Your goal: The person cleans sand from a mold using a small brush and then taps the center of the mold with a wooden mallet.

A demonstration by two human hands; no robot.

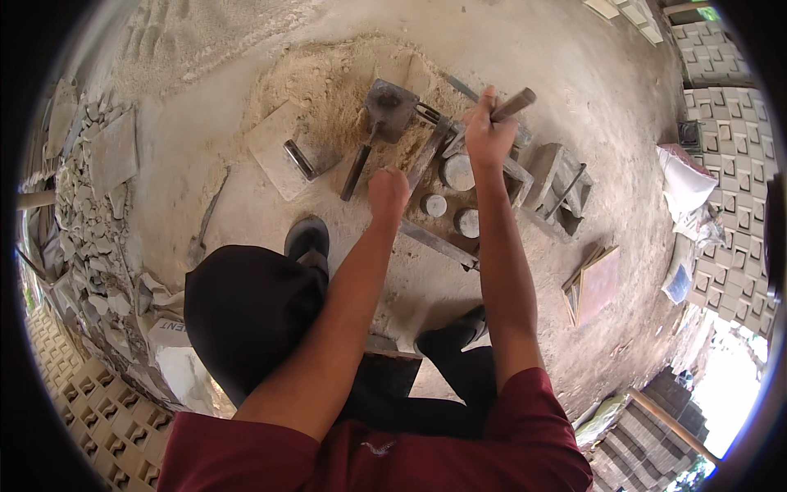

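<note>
My right hand (489, 135) is raised over a metal mould (516, 176) and grips a brown wooden handle (516, 104); the tool's head is hidden behind the hand. My left hand (388, 193) is a closed fist at the lower end of a slanted grey metal bar (428, 156) that leans against the mould. Three short grey cylinders (457, 172) (434, 205) (467, 222) stand between my hands. A flat-bladed scoop (389, 107) with a dark handle lies on the sand pile (328, 90) just beyond my left hand.
A flat slab (275, 168) carrying a small metal piece lies at left. A metal frame (566, 184), a long bar (438, 243) and stacked tiles (597, 287) are at right. Rubble (90, 230) is at left, white sacks (684, 180) and patterned blocks (730, 123) at right. My shoes (307, 238) rest on the concrete floor.
</note>
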